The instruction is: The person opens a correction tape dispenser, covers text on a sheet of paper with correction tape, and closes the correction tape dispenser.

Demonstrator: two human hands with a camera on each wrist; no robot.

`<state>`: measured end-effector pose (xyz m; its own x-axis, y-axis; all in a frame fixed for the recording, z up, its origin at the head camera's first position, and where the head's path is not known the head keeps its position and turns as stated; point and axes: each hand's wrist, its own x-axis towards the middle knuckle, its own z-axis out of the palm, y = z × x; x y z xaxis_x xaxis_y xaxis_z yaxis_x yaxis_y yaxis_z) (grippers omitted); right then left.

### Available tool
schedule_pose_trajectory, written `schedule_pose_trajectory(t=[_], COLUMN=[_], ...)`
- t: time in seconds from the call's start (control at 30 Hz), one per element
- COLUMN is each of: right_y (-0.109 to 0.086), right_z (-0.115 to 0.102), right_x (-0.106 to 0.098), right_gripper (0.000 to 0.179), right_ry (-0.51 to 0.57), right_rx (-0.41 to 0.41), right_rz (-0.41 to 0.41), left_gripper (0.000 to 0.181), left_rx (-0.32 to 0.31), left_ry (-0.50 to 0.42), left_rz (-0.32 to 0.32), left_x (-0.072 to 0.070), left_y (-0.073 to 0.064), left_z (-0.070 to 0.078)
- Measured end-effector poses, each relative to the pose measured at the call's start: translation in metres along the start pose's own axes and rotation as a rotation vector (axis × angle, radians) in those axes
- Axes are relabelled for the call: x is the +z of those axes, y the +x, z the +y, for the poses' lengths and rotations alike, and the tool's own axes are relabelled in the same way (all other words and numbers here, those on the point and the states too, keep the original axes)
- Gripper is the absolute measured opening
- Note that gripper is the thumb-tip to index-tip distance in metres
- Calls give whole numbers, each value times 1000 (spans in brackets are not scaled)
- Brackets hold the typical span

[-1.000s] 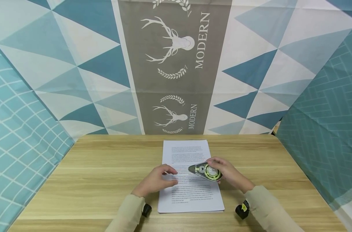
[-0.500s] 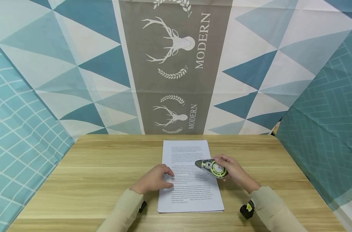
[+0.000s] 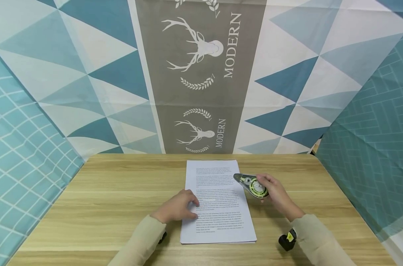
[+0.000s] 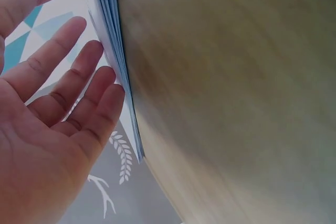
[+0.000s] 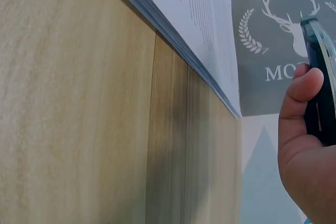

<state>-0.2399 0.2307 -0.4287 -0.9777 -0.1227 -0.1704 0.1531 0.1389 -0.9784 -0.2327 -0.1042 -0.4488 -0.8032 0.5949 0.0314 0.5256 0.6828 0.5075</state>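
Observation:
A stack of printed white paper (image 3: 218, 221) lies on the wooden table, lines of text facing up. My right hand (image 3: 278, 194) grips a teardrop-shaped correction tape (image 3: 252, 184), dark and clear with a yellow-green wheel, its narrow tip pointing left over the stack's right edge. In the right wrist view the correction tape (image 5: 315, 45) stands at the far right between thumb and fingers, partly cut off by the frame. My left hand (image 3: 176, 206), fingers loosely bent, rests at the left edge of the stack. The left wrist view shows its palm and spread fingers (image 4: 79, 77) beside the sheets' edges.
The wooden table (image 3: 121, 199) spreads out on both sides of the stack. Behind it hangs a patterned cloth (image 3: 201, 92) with deer heads and triangles. Teal cloths hang at left and right. A black wrist device (image 3: 287, 240) sits below the right sleeve.
My right hand has moved right and away from me with the correction tape, from over the text to the stack's right edge. The left hand has shifted slightly left and lower.

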Motion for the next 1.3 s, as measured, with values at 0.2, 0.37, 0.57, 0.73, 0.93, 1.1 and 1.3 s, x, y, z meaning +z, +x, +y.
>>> schedule_pose_trajectory(t=[0.2, 0.37, 0.57, 0.73, 0.93, 1.1, 1.3], right_y=[2, 3, 5, 6, 7, 7, 9], right_z=[1, 4, 9, 12, 16, 19, 22], right_x=[-6, -11, -19, -23, -28, -33, -38], right_gripper=[54, 52, 55, 60, 59, 60, 61], right_ry=[30, 110, 159, 171, 188, 193, 208], right_rx=[31, 35, 41, 64, 93, 112, 133], right_rz=[90, 123, 126, 148, 180, 206, 236], left_gripper=[26, 26, 26, 26, 27, 26, 27], left_rx=[2, 6, 6, 0, -4, -12, -28], left_ry=[25, 25, 26, 30, 22, 24, 30], left_rz=[2, -2, -6, -5, -6, -3, -4], left_x=[2, 1, 1, 0, 1, 2, 2], left_y=[-1, -1, -1, -1, -2, -2, -1], left_z=[0, 0, 1, 2, 2, 1, -1])
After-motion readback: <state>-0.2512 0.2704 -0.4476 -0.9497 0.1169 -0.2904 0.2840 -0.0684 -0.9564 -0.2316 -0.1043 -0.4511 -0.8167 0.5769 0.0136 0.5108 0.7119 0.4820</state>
